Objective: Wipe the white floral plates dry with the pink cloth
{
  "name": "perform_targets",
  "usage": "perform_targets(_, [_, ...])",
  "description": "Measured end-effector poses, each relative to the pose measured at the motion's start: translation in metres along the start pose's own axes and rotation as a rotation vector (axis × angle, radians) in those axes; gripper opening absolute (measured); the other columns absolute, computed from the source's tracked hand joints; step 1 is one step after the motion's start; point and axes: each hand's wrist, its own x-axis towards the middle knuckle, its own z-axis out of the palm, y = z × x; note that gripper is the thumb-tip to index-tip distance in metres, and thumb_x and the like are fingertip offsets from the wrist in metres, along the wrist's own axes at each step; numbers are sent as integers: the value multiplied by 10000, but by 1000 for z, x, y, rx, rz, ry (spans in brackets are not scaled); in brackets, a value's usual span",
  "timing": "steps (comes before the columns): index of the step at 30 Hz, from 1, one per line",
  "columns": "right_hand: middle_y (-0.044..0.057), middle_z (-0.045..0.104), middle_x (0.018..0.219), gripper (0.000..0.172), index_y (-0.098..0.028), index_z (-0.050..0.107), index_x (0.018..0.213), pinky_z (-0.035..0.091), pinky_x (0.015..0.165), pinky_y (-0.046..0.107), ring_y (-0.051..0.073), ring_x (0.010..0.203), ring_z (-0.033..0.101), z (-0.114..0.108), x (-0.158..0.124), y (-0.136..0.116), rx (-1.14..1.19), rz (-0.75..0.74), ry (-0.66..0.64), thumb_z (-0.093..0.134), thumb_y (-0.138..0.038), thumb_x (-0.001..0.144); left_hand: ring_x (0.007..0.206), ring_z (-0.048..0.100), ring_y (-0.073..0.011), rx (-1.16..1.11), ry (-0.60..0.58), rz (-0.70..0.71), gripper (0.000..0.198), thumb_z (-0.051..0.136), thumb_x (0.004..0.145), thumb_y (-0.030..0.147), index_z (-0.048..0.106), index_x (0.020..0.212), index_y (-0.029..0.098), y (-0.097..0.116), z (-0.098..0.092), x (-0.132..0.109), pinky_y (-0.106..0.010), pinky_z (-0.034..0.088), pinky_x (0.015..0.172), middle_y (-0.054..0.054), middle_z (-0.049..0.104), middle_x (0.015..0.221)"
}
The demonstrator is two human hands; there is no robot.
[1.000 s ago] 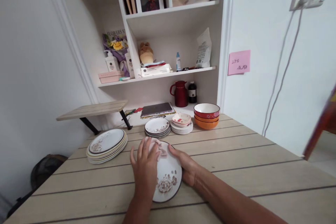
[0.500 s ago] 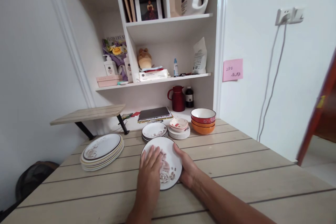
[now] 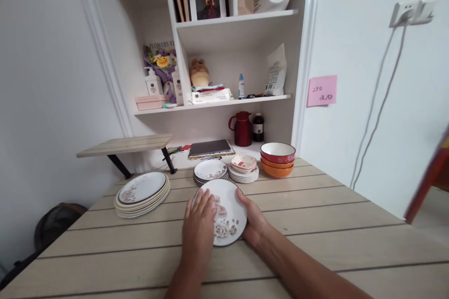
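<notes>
A round white plate (image 3: 229, 196) with a dark rim and a grey-brown flower pattern is tilted up toward me above the near part of the table. My right hand (image 3: 255, 222) grips its right edge, thumb on the face and fingers hidden behind. My left hand (image 3: 200, 217) lies on the left part of the plate's face, fingers stretched out. A pinkish patch shows beside those fingers; whether it is a cloth, a print or a reflection, I cannot tell. Just behind is a stack of similar small plates (image 3: 210, 169).
Large plates (image 3: 143, 189) are stacked at left. Small white saucers (image 3: 245, 176) carry patterned square dishes (image 3: 243, 162); red and orange bowls (image 3: 277, 166) stand to their right. A raised wooden shelf (image 3: 124, 144), closed laptop (image 3: 209, 148) and red jug (image 3: 242, 128) are behind.
The whole view has shifted slightly to the right and down across the table. My left hand has moved a little toward the plate's left edge; the right hand keeps its grip.
</notes>
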Motion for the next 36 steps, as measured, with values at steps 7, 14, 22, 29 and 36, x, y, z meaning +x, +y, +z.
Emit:
perform_targets(7, [148,728,979,535,-67,583,1158,494,890,385,251,909,689,-8,-1,-15,97,-59,51,527,-503,853,1310,433,-230,-138,-32,246,388,411,889,118,570,1238,178,33,-1,-4,-491,384,1076,-60,536,1363])
perform_targets(14, [120,730,984,501,-101,599,1162,500,863,354,237,902,691,2,-4,3,-129,30,8,609,-467,820,1406,252,-243,-211,-88,139,579,383,887,109,269,1453,150,31,2,-3,-491,329,1105,-102,366,1487])
perform_targets(22, [139,721,1023,526,-74,568,1213,442,961,388,247,964,675,11,-11,10,-158,43,-78,526,-473,873,1381,282,-310,-125,134,-140,583,524,875,328,340,1408,177,27,-4,-1,-539,329,1061,-159,335,1486])
perform_targets(29, [120,736,925,484,-77,591,1153,459,928,375,229,870,691,9,-6,10,-102,27,-44,537,-465,869,1142,525,-271,-154,70,-153,422,606,828,306,554,1236,216,20,-8,1,-446,450,914,-119,560,1263])
perform_targets(36, [118,733,895,492,-72,604,1105,478,883,364,221,827,690,9,-6,8,-62,57,-55,488,-496,885,1195,491,-258,-184,2,1,423,522,864,188,561,1264,319,17,-4,2,-456,422,949,-66,544,1315])
